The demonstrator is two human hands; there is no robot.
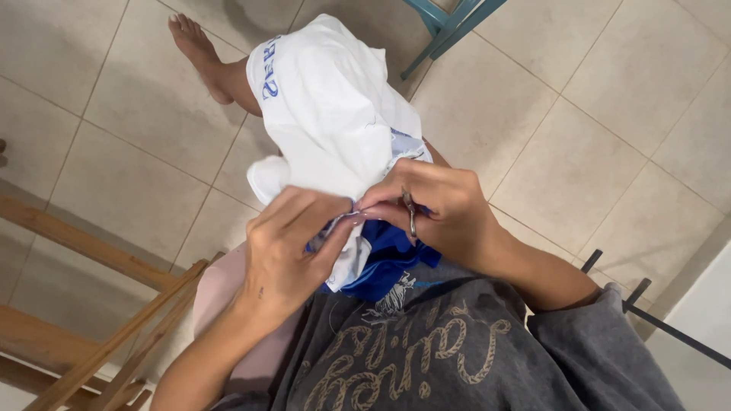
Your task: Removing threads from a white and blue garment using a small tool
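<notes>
A soft white cotton garment with blue printed patches (pixel 327 106) is held bunched in front of the torso, its long axis running up and away from both hands toward a bare foot (pixel 196 47). The left hand (pixel 285 255) is closed, thumb and fingers pinching a fold of the cloth's lower edge. The right hand (pixel 442 209), touching the left at the fingertips, is pressed together around a small slim metal tool (pixel 411 213) and the same fold. A crumpled blue fabric piece (pixel 388 262) hangs just below the hands. Beneath lies a beige tiled floor (pixel 609 114); a wooden frame (pixel 91 259) stands beside the left hand.
</notes>
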